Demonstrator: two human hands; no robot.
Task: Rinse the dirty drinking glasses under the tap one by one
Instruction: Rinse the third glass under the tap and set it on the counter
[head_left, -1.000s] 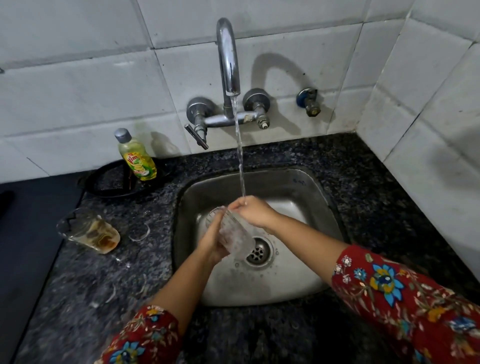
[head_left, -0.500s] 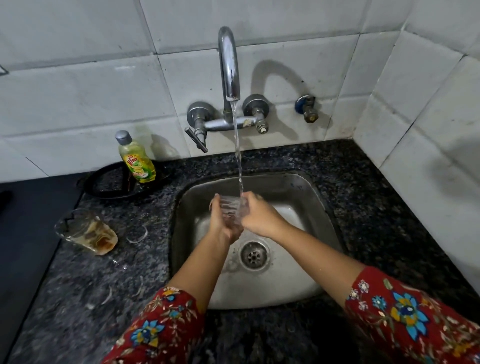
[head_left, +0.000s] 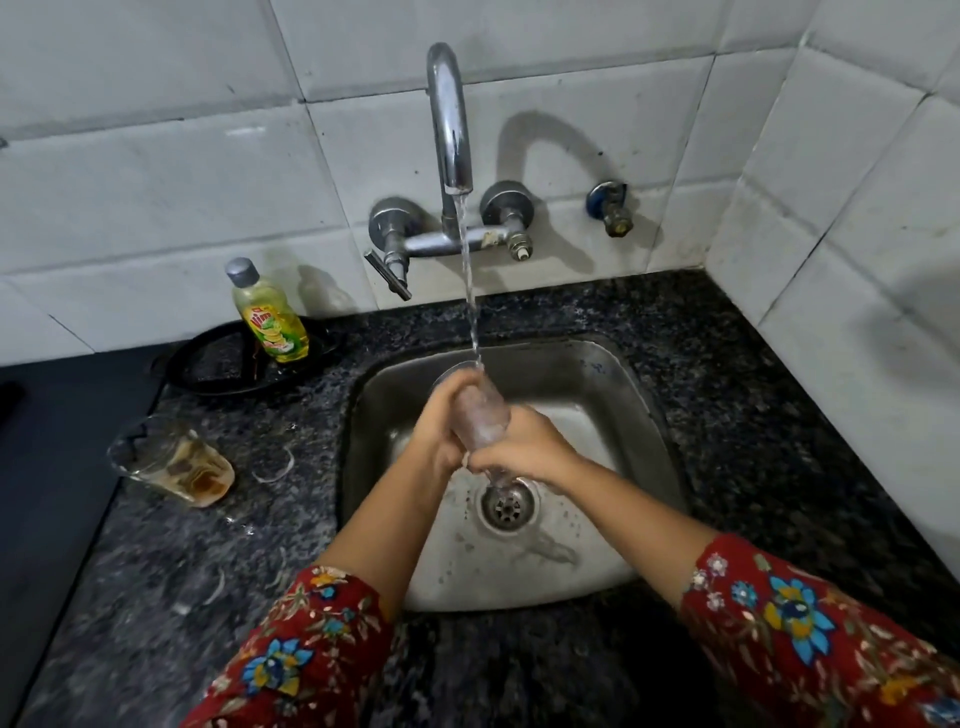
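Obs., standing beside the sink.

Nearest: both floral sleeves, left (head_left: 291, 654) and right (head_left: 805, 634), sit at mid-forearm, short of the water.

Left hand (head_left: 441, 426) and right hand (head_left: 524, 449) meet over the basin. The fingers of both are curled round one clear glass (head_left: 482, 415). The left wraps the upper part near the rim, and the right takes the lower part. The glass is tilted with its rim away from the person. The water stream (head_left: 470, 296) lands at the rim, just beyond the left fingers. Cannot tell whether water enters or runs down the outside.

Risks, as judged:

1. Wet glass, wet skin. If either grip slackens while the glass is turned, it drops onto the steel sink (head_left: 597, 374). The drain (head_left: 506, 501) lies right below the right fingers, so a chip or break is plausible.
2. A stream striking the rim could spray back toward the sleeves and onto the counter (head_left: 753, 415).
3. A second glass (head_left: 171, 460), with brown residue inside, sits on the counter well to the left of the fingers. A slick hand reaching for it could tip or fumble it.
4. The soap bottle (head_left: 270, 322) stands in a black tray (head_left: 208, 364), beyond and left of the fingers. Water alone may not lift that residue.

The tap (head_left: 449, 119) is running, high above the fingers and well clear of the rim.
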